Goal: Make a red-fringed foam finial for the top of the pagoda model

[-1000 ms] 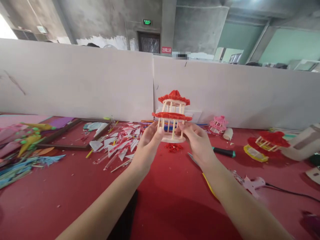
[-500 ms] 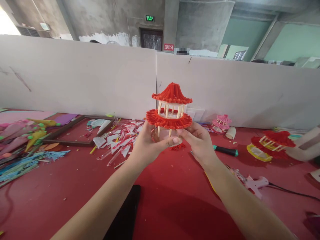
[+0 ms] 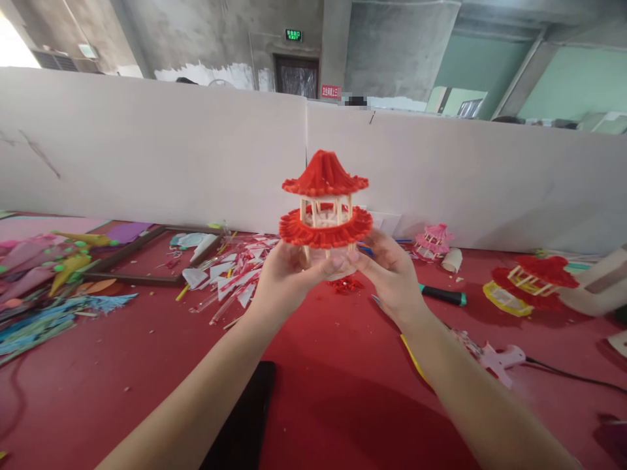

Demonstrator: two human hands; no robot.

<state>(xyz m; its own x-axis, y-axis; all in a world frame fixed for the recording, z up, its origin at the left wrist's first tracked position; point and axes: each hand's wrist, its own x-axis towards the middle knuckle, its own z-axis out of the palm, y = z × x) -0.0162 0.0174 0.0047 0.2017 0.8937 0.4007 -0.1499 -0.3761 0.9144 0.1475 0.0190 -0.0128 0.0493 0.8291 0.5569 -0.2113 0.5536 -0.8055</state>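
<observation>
A small model pavilion (image 3: pixel 326 225) with two red fuzzy roof tiers and pale stick posts is held up above the table. My left hand (image 3: pixel 289 271) grips its base from the left, thumb across the front. On the other side, my right hand (image 3: pixel 385 264) has its thumb and fingers closed on the base's right edge. The pavilion stands nearly upright between them. Fingers behind the base are partly hidden. Below it, red fuzzy scraps (image 3: pixel 345 285) lie on the red table (image 3: pixel 333 365).
At right are a pink glue gun (image 3: pixel 502 359) with a cord, a red-and-yellow pavilion (image 3: pixel 533 284), a small pink pavilion (image 3: pixel 434 241) and a black-green tube (image 3: pixel 443 295). Left are plastic wrappers (image 3: pixel 245 261), a brown frame (image 3: pixel 132 279) and blue strips (image 3: pixel 98 305). A white partition (image 3: pixel 171 150) stands behind.
The pavilion has shifted slightly left and up, and turned a little in my hands. More of its lower roof ring's inside shows. Both hands keep hold of it.
</observation>
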